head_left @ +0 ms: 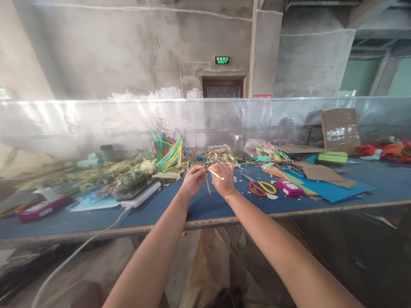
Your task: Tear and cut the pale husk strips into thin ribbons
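Both my arms reach out over a blue-topped workbench [199,209]. My left hand [192,179] and my right hand [223,179] meet above its middle, fingers pinched together on a thin pale yellow strip [215,173]. The strip runs between the two hands and a short end hangs down below them. A gold bracelet circles my right wrist. Just behind the hands lies a tangle of pale straw-like strips [212,157].
Scissors with red and yellow handles [261,187] lie right of my hands, then a pink box [289,187] and coloured paper sheets [334,190]. A bundle of coloured strips [168,152], a white power bank with cable [141,197] and a perforated metal screen [128,119] stand left and behind.
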The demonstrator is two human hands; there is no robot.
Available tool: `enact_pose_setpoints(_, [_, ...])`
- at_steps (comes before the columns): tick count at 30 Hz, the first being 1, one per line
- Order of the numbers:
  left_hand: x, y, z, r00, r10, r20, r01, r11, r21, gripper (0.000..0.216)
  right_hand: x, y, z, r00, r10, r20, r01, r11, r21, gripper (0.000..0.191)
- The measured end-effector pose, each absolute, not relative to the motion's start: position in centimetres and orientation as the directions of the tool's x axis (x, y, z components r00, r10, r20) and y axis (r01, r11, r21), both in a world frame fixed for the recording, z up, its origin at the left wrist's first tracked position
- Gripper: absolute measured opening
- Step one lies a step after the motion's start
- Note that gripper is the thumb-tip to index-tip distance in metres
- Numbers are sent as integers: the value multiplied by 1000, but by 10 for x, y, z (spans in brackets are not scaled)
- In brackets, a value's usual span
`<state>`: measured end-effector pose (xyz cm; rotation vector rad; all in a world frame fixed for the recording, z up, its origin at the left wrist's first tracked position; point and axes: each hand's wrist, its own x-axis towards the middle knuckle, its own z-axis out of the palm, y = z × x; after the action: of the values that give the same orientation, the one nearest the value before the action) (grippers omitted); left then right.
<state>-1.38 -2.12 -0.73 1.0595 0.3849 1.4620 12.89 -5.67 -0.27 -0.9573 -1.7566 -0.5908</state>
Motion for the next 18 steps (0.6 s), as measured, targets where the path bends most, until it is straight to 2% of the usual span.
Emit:
enact_pose_setpoints(5, [-13,-21,-7,157,907,390,-596,-228,770,26,126,-54,-5,-69,353,933,813,562,-152,24])
enact_pose_setpoints(13, [-11,-22,-8,140,903,406,-496,-291,818,31,130,-36,-12,17,441,898,722,616,-316,13])
enact_pose_setpoints(18, [-11,-22,-9,119,900,419,-439,-331,835,33,131,-35,-13,9,475,880,722,605,-334,11])
